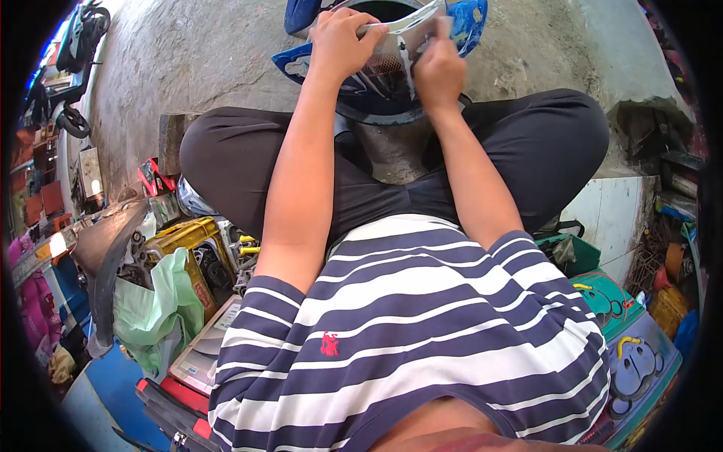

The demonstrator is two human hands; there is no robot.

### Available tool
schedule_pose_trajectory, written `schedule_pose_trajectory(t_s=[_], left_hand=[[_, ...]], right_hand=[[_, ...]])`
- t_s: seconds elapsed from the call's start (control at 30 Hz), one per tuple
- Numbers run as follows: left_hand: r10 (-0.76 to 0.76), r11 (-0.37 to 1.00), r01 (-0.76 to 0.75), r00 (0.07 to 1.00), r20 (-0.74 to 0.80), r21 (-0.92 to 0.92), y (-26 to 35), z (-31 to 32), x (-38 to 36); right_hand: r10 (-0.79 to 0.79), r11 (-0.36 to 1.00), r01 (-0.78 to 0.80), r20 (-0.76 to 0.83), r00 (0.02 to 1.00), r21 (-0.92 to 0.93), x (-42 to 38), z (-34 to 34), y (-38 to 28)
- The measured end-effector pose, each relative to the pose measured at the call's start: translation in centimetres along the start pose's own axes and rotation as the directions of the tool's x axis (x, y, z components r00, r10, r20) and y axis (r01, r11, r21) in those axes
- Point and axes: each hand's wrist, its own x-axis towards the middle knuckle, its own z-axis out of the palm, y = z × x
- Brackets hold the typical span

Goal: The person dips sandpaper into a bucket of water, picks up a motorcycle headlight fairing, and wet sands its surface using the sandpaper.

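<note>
My left hand (343, 41) is closed in a pinch on the near-left edge of a thin, partly see-through panel (388, 56) with a pale rim. My right hand (439, 71) is curled at the panel's right side. A pale, motion-smeared thing shows at its fingertips, too blurred to name. Beneath the panel lie blue plastic pieces, one poking out at the left (290, 60) and one at the right (471, 22). Under them, between my folded legs, is a dark round-edged object (384, 117), mostly hidden.
A crumpled green plastic bag (162, 301), a yellow crate (188, 237) and a red-edged case (173, 395) crowd my left side. Colourful cases (640, 361) lie at my right. A parked motorbike (75, 60) stands far left on the concrete floor (188, 60).
</note>
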Motion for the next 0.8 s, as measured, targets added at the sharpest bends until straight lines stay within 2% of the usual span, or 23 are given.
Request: schedule_pose_trajectory(t_s=[0.03, 0.07, 0.13, 0.2, 0.23, 0.3, 0.37, 0.47, 0.5, 0.53, 0.57, 0.6, 0.7, 0.8], left_hand=[[-0.010, 1.000, 0.010, 1.000, 0.005, 0.002, 0.1, -0.1, 0.2], [-0.018, 1.000, 0.018, 1.000, 0.006, 0.003, 0.2, -0.1, 0.4], [-0.045, 0.999, 0.046, 0.998, 0.041, -0.024, 0.1, 0.1, 0.5], [-0.107, 0.994, 0.107, 0.994, 0.036, 0.009, 0.3, 0.0, 0.2], [-0.147, 0.988, 0.146, 0.989, 0.013, 0.055, 1.0, -0.2, -0.1], [-0.249, 0.965, 0.248, 0.968, 0.013, 0.082, 2.1, -0.3, -0.4], [-0.251, 0.965, 0.253, 0.968, -0.030, 0.069, 2.3, 0.3, -0.5], [-0.210, 0.978, 0.211, 0.976, -0.059, 0.001, 1.4, 1.2, -0.8], [-0.204, 0.979, 0.203, 0.978, -0.042, -0.025, 1.2, 1.1, -0.8], [-0.193, 0.980, 0.191, 0.981, -0.028, -0.048, 1.0, 1.0, -0.8], [-0.182, 0.983, 0.181, 0.982, -0.049, -0.026, 1.1, 0.9, -0.8], [-0.176, 0.984, 0.175, 0.982, -0.062, -0.027, 0.9, 1.0, -0.4], [-0.175, 0.984, 0.173, 0.983, -0.062, -0.033, 1.0, 1.4, -0.6], [-0.182, 0.983, 0.181, 0.982, -0.055, -0.028, 1.1, 1.3, -0.8]], right_hand=[[-0.135, 0.991, 0.135, -0.006, 0.991, -0.003, -0.8, 0.3, -0.9], [-0.185, 0.982, 0.182, 0.047, 0.982, 0.057, -1.9, 0.2, -1.7], [-0.198, 0.970, 0.201, -0.035, 0.980, 0.133, -2.3, 0.4, -1.7], [0.023, 0.996, -0.026, 0.039, 0.999, 0.089, -0.4, -0.2, 0.1], [0.060, 0.992, -0.061, 0.014, 0.998, 0.114, 0.5, -0.6, 0.3], [-0.068, 0.988, 0.061, 0.044, 0.997, 0.141, -0.8, 0.2, -0.5], [-0.244, 0.959, 0.239, 0.016, 0.970, 0.150, -2.9, 0.4, -1.5], [-0.013, 0.992, -0.006, 0.155, 0.988, 0.126, -1.0, -1.5, -1.1], [0.123, 0.985, -0.138, 0.132, 0.984, 0.109, 1.0, -2.1, -0.5], [0.035, 0.990, -0.034, -0.008, 0.999, 0.134, 2.2, -1.5, 1.4], [-0.004, 0.994, -0.017, 0.198, 0.980, 0.105, 3.4, -2.9, 0.4], [-0.033, 0.997, 0.003, 0.391, 0.920, 0.077, 4.7, -4.3, -0.6], [-0.190, 0.980, 0.192, 0.537, 0.822, 0.052, 3.2, -4.0, 0.7], [-0.236, 0.968, 0.245, 0.558, 0.796, 0.060, 3.9, -4.8, 1.6]])
